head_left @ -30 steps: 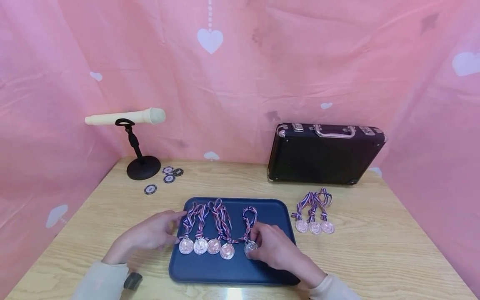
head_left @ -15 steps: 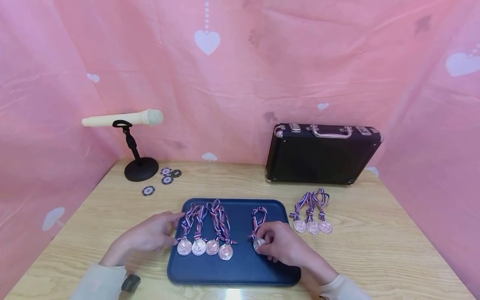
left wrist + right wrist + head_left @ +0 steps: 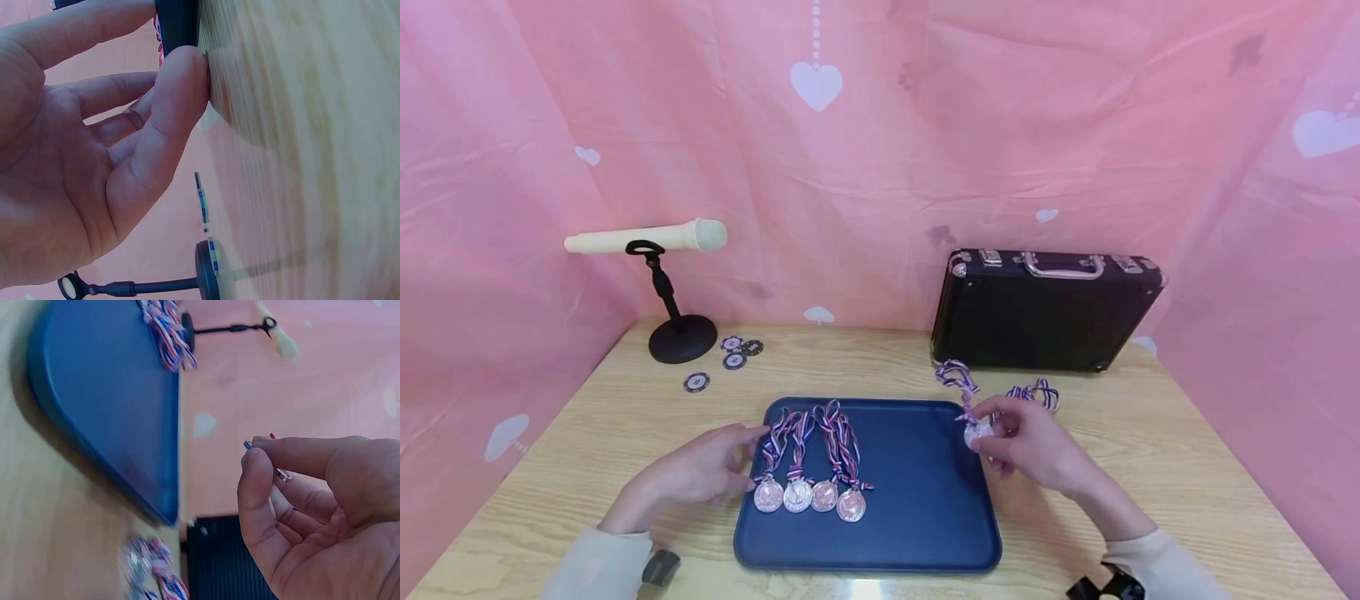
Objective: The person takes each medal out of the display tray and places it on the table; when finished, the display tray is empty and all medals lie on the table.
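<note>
Wooden table (image 3: 1150, 467) bears all items, inside a pink heart-print backdrop (image 3: 887, 150). A black case (image 3: 1045, 312) stands at 1 o'clock from the blue tray (image 3: 917, 508), which occupies table centre. A microphone (image 3: 647, 237) on its stand (image 3: 673, 321) sits at 10 o'clock, with poker chips (image 3: 730, 354) beside the base. Four medals (image 3: 808, 492) lie in a row on the tray's left part. Further medals (image 3: 1037, 392) lie on the table at 2 o'clock, partly hidden. The right hand (image 3: 1033, 446) pinches one medal (image 3: 976, 433) above the tray's right rim, ribbon trailing upward. The left hand (image 3: 703, 471), fingers relaxed and extended, rests against the tray's left edge, holding nothing.
</note>
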`<state>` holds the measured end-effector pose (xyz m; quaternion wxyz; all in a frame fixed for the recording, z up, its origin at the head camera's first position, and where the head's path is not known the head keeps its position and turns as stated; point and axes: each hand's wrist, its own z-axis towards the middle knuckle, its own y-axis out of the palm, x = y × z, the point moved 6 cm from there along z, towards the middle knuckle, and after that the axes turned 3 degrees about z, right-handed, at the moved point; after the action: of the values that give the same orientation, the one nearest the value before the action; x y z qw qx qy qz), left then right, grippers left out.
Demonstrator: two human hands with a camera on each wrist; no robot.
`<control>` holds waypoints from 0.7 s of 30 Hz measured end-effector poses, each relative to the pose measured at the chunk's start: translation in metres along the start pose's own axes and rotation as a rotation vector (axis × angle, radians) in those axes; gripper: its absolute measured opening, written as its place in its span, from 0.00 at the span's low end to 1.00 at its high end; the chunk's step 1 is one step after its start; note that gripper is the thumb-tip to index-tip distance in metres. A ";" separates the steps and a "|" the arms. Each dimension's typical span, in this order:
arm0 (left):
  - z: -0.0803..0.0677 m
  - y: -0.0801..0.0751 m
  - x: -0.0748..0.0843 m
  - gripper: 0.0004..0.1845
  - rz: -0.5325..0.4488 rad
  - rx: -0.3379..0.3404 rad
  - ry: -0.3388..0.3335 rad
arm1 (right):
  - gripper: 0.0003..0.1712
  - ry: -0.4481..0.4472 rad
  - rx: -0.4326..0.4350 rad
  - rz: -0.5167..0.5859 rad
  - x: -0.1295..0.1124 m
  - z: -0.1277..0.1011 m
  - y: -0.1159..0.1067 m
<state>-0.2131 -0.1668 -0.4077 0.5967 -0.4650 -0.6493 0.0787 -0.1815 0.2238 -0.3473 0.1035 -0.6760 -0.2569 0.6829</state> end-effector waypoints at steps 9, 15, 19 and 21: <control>0.000 0.000 0.000 0.42 -0.006 0.005 0.009 | 0.30 0.077 0.106 -0.061 0.024 -0.003 -0.068; 0.000 0.001 0.001 0.42 0.007 -0.001 0.017 | 0.32 0.133 0.166 -0.128 0.050 -0.013 -0.102; 0.000 0.000 0.000 0.42 0.006 0.002 0.015 | 0.31 0.143 0.182 -0.135 0.069 -0.016 -0.113; 0.000 0.000 0.001 0.42 0.006 0.004 0.021 | 0.31 0.171 0.182 -0.132 0.082 -0.017 -0.117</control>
<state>-0.2126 -0.1662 -0.4076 0.6040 -0.4665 -0.6416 0.0767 -0.1938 0.3661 -0.3603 0.2307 -0.7011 -0.2281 0.6350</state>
